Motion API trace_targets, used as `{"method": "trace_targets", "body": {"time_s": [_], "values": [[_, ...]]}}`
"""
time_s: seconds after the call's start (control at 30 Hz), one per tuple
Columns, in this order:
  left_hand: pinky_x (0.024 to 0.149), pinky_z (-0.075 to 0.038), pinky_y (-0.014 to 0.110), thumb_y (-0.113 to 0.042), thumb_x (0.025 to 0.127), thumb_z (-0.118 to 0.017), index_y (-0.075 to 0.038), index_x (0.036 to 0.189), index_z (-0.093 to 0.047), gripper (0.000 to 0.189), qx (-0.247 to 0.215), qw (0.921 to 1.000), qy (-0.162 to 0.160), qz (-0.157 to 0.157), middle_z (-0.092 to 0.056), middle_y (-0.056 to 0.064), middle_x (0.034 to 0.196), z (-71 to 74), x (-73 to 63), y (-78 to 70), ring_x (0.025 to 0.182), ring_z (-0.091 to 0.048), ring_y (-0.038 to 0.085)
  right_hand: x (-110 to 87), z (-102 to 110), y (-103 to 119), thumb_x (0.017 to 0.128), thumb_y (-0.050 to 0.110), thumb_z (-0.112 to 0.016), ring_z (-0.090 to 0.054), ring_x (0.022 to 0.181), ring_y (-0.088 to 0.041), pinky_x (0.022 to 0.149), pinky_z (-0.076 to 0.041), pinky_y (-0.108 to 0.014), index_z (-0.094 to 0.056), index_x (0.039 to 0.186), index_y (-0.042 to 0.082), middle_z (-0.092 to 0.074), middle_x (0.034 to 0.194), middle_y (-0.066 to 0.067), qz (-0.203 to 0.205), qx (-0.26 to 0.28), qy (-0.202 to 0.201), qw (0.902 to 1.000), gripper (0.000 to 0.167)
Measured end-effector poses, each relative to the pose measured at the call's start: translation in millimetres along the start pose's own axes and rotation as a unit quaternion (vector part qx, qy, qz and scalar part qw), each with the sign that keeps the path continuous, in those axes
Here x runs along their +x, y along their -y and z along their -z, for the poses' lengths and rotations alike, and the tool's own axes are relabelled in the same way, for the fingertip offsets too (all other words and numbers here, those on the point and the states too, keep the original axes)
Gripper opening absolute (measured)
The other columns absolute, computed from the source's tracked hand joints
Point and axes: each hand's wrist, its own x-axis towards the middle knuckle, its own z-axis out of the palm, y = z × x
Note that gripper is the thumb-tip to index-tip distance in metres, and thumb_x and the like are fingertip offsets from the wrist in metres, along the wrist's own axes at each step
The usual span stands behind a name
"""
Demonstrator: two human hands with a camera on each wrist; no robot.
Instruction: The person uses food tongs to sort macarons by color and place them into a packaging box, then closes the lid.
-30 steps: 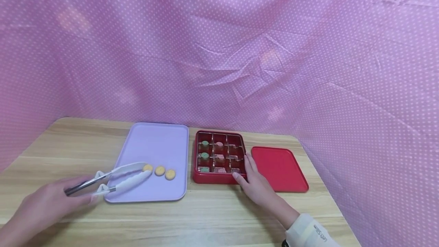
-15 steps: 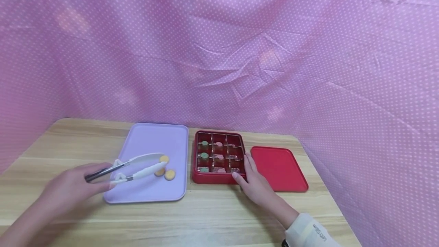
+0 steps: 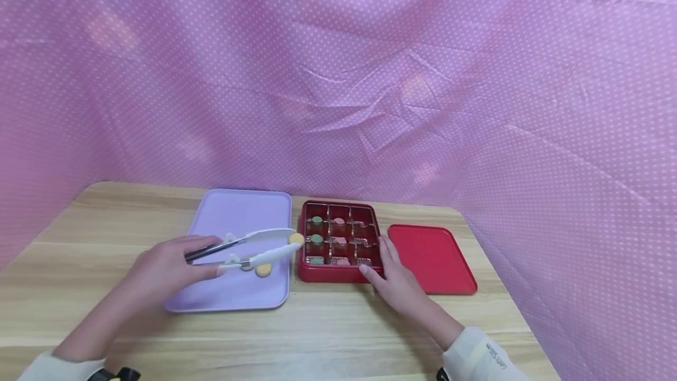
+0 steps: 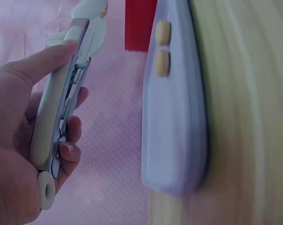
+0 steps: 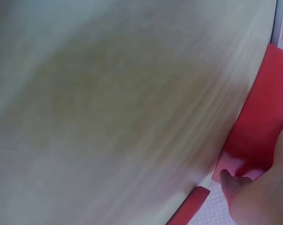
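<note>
Tongs (image 3: 275, 253) with white tips and dark handles are gripped in my left hand (image 3: 164, 268). Between the tips is a round yellow cookie (image 3: 297, 239), raised over the gap between the lilac tray (image 3: 240, 207) and the red box (image 3: 332, 275). Two more yellow cookies (image 4: 162, 62) lie on the tray, partly covered by the tongs in the head view. Clear dividers split the box; green cookies (image 3: 316, 239) fill its left column, pink ones (image 3: 339, 220) its middle column. My right hand (image 3: 398, 287) rests against the box's front right corner, fingers along the side, thumb at the front.
A flat red lid (image 3: 432, 258) lies right of the box, close to my right hand. Everything stands on a wood-grain table (image 3: 328, 328). Pink dotted cloth (image 3: 338, 104) hangs behind and at both sides.
The left hand has carried the tongs, with the yellow cookie between the tips, off its place on the tray and rightward to the box's left edge. The right hand stays put.
</note>
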Motion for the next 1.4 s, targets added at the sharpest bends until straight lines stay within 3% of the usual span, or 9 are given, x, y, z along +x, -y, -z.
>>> {"method": "trace_targets", "body": {"time_s": [0.2, 0.3, 0.47, 0.57, 0.7, 0.83, 0.93, 1.07, 1.4], "values": [[0.094, -0.048, 0.061, -0.076, 0.073, -0.072, -0.025, 0.137, -0.065, 0.082, -0.009, 0.9997, 0.008, -0.023, -0.064, 0.011, 0.138, -9.2, 18.0, -22.9, 0.127, -0.057, 0.040, 0.5, 1, -4, 0.090, 0.074, -0.053, -0.036, 0.147, -0.034, 0.112, -0.037, -0.063, -0.010, 0.164, 0.024, -0.006, 0.171, 0.007, -0.002, 0.014, -0.006, 0.9999, 0.099], [0.087, -0.052, 0.051, -0.070, 0.074, -0.076, -0.026, 0.136, -0.065, 0.077, -0.014, 0.9994, 0.011, -0.031, -0.066, 0.007, 0.136, -14.6, 26.9, -31.9, 0.121, -0.062, 0.033, 0.7, 1, -5, 0.088, 0.076, -0.053, -0.034, 0.149, -0.034, 0.113, -0.036, -0.063, -0.011, 0.164, 0.023, -0.008, 0.171, 0.005, -0.001, 0.019, -0.006, 0.9998, 0.101], [0.068, -0.048, 0.031, -0.056, 0.076, -0.083, -0.027, 0.135, -0.066, 0.068, -0.036, 0.9985, 0.034, -0.026, -0.068, 0.004, 0.131, -24.5, 40.8, -45.6, 0.095, -0.061, 0.020, 1.8, 2, -6, 0.087, 0.077, -0.053, -0.033, 0.149, -0.035, 0.112, -0.036, -0.065, -0.011, 0.164, 0.022, -0.010, 0.171, 0.001, 0.001, 0.027, -0.005, 0.9996, 0.103], [0.062, -0.047, 0.030, -0.055, 0.076, -0.083, -0.030, 0.132, -0.067, 0.064, -0.046, 0.9974, 0.051, -0.021, -0.070, 0.001, 0.119, -30.5, 48.3, -54.1, 0.081, -0.059, 0.016, 2.5, 2, -6, 0.087, 0.076, -0.054, -0.033, 0.149, -0.034, 0.111, -0.037, -0.065, -0.010, 0.164, 0.022, -0.011, 0.171, 0.000, 0.001, 0.027, -0.005, 0.9996, 0.104], [0.060, -0.047, 0.030, -0.053, 0.075, -0.084, -0.036, 0.126, -0.069, 0.055, -0.044, 0.9972, 0.056, -0.026, -0.069, -0.005, 0.105, -38.6, 56.9, -64.9, 0.075, -0.058, 0.015, 2.6, 2, -4, 0.088, 0.075, -0.055, -0.034, 0.149, -0.035, 0.112, -0.037, -0.064, -0.011, 0.164, 0.022, -0.012, 0.170, -0.001, 0.003, 0.023, -0.007, 0.9997, 0.102], [0.065, -0.050, 0.033, -0.055, 0.075, -0.083, -0.035, 0.129, -0.068, 0.059, -0.032, 0.9972, 0.057, -0.034, -0.070, -0.006, 0.113, -46.3, 64.7, -73.9, 0.084, -0.060, 0.016, 1.9, 2, -3, 0.089, 0.073, -0.055, -0.035, 0.148, -0.036, 0.112, -0.037, -0.063, -0.013, 0.163, 0.019, -0.012, 0.171, -0.002, 0.006, 0.018, -0.010, 0.9998, 0.101], [0.081, -0.053, 0.042, -0.058, 0.074, -0.082, -0.032, 0.135, -0.065, 0.069, -0.023, 0.9973, 0.055, -0.043, -0.069, -0.003, 0.128, -51.1, 70.1, -78.9, 0.102, -0.063, 0.020, 1.7, 1, -2, 0.089, 0.073, -0.055, -0.034, 0.148, -0.036, 0.113, -0.037, -0.063, -0.013, 0.163, 0.018, -0.012, 0.171, -0.002, 0.005, 0.018, -0.009, 0.9998, 0.102], [0.101, -0.047, 0.055, -0.060, 0.074, -0.081, -0.027, 0.138, -0.064, 0.074, -0.015, 0.9968, 0.055, -0.056, -0.064, 0.001, 0.139, -55.8, 75.6, -84.3, 0.127, -0.058, 0.029, 2.2, 0, -2, 0.089, 0.073, -0.055, -0.032, 0.149, -0.035, 0.112, -0.037, -0.064, -0.012, 0.163, 0.018, -0.011, 0.171, -0.002, 0.004, 0.020, -0.006, 0.9998, 0.102], [0.101, -0.047, 0.055, -0.054, 0.077, -0.080, -0.030, 0.135, -0.066, 0.063, 0.009, 0.9945, 0.071, -0.076, -0.063, -0.003, 0.141, -64.6, 87.2, -96.1, 0.126, -0.059, 0.025, 2.6, 1, -4, 0.090, 0.072, -0.056, -0.029, 0.151, -0.033, 0.114, -0.035, -0.062, -0.012, 0.163, 0.019, -0.010, 0.171, -0.001, 0.002, 0.025, -0.005, 0.9997, 0.101]]}}
